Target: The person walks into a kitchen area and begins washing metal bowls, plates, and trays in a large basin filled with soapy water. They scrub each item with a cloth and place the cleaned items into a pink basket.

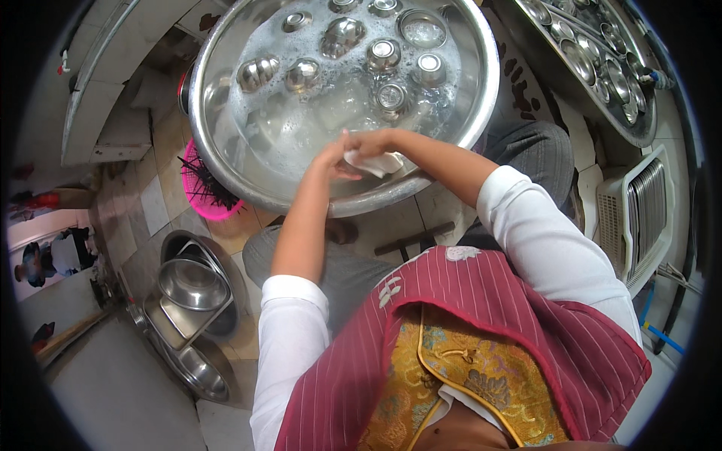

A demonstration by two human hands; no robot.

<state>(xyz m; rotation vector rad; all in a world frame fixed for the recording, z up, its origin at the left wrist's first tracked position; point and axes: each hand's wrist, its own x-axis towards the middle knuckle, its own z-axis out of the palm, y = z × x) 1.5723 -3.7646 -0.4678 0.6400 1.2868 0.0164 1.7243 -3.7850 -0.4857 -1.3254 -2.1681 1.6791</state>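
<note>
Low over the near side of a large round metal basin (479, 84), my two hands meet above cloudy, soapy water (316, 121). Between them is a pale, folded thing that looks like a wet white cloth (375, 163). My right hand (366, 144) grips it from above, while my left hand (334, 160) holds it from the left with fingers curled beneath. Whether a bowl is inside the cloth cannot be seen. Several small metal bowls float or sit in the suds, including an upturned bowl (391, 97) just beyond my hands and an upright round dish (422, 29) farther back.
A pink basket (194, 194) of dark thin items stands left of the basin. Metal pans and bowls (192, 284) are stacked on the tiled floor. At right are a long metal tub (648, 121) of metalware and a white plastic crate (612, 220) holding metal trays (647, 208).
</note>
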